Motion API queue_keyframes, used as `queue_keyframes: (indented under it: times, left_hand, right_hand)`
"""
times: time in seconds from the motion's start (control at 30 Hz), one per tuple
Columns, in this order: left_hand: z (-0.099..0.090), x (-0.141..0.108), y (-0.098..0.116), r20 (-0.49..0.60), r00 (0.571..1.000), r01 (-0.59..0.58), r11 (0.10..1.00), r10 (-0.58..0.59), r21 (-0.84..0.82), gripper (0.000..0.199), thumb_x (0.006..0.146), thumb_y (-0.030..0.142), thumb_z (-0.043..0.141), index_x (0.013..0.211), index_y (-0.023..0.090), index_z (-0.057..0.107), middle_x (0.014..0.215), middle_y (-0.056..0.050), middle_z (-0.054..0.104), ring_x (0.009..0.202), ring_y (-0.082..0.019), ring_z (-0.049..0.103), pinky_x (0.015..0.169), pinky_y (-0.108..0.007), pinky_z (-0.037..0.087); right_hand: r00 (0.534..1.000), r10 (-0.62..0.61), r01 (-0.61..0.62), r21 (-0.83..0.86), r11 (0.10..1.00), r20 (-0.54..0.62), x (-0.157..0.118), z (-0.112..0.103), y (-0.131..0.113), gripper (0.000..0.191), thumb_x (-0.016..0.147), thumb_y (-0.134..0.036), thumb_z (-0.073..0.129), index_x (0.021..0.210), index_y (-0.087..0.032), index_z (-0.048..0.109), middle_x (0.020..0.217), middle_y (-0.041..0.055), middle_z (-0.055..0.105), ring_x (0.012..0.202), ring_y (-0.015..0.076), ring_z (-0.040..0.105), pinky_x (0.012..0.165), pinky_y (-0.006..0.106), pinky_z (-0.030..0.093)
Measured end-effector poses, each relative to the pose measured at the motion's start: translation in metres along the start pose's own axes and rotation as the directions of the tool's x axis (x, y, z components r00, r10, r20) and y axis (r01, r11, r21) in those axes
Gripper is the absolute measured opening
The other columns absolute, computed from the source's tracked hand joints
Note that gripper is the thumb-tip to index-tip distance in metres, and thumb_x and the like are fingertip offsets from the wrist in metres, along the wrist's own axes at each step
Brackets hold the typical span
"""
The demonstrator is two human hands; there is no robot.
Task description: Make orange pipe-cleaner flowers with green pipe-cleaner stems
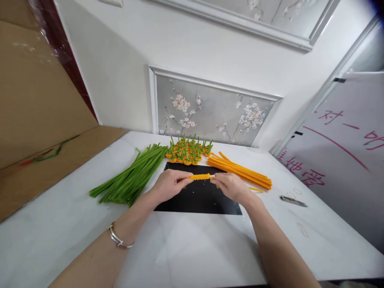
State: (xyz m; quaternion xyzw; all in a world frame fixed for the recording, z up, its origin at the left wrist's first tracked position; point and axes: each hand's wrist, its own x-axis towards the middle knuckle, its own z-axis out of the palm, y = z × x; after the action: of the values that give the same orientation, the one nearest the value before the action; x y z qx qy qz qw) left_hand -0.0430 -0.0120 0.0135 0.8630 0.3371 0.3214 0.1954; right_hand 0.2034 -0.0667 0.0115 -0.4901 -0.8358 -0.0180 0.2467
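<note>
- Head view: the left hand has its grip closed at the 9 o'clock end of an orange fuzzy coil, thumb and fingers pinched together.
- The right hand has its grip closed around a pale thin stick, which juts from the coil's 3 o'clock end.
- The coil lies level between the two hands, over the 12 o'clock half of a black mat dotted with small specks.
- With that mat as the dial's centre, a bundle of green fuzzy stems lies on the white surface between 9 and 10 o'clock.
- Near 12 o'clock sits a cluster of orange pieces with green stalks, mostly pointing up.
- At 2 o'clock lies a bundle of orange fuzzy stems.
- Just past 3 o'clock rests a small metal cutting tool, with thin pale loops beside it.
- At 8 o'clock, a silver bracelet circles the left forearm.
- Beyond the surface, cardboard stands at 10 o'clock and a blossom-patterned wall panel at 12.
</note>
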Motion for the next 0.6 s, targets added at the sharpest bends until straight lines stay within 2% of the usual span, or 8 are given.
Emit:
queue_keyframes:
  times: [0.13,0.33,0.6]
  left_hand:
    - [0.000,0.001,0.002,-0.011,1.000,0.010,1.000,-0.010,0.013,0.022,0.084,0.028,0.057,0.095,0.022,0.074,0.070,0.002,0.071,0.061,-0.012,0.059,0.057,-0.020,0.039]
    - [0.001,0.002,0.001,-0.026,0.999,0.035,0.999,-0.034,0.016,0.023,0.085,0.032,0.055,0.093,0.022,0.074,0.066,0.003,0.068,0.060,-0.011,0.057,0.056,-0.019,0.037]
    - [0.000,0.003,-0.001,-0.022,0.999,0.044,0.999,-0.044,0.018,0.026,0.086,0.034,0.053,0.094,0.021,0.074,0.068,0.002,0.067,0.062,-0.012,0.056,0.056,-0.019,0.037]
  right_hand:
    - [1.000,0.024,-0.024,0.005,1.000,-0.005,0.000,-0.002,-0.004,0.028,0.096,-0.031,0.044,0.073,-0.020,0.054,0.068,0.0007,0.060,0.061,0.0130,0.055,0.058,0.023,0.035]
    - [1.000,-0.017,0.017,0.022,1.000,0.000,0.000,-0.002,-0.012,0.023,0.096,-0.027,0.043,0.079,-0.020,0.057,0.073,0.0019,0.063,0.068,0.0143,0.058,0.062,0.023,0.036]
    - [0.998,-0.018,0.017,-0.018,1.000,-0.060,-0.003,-0.006,-0.016,0.024,0.095,-0.025,0.043,0.080,-0.020,0.061,0.075,0.0034,0.065,0.069,0.0150,0.060,0.063,0.023,0.040]
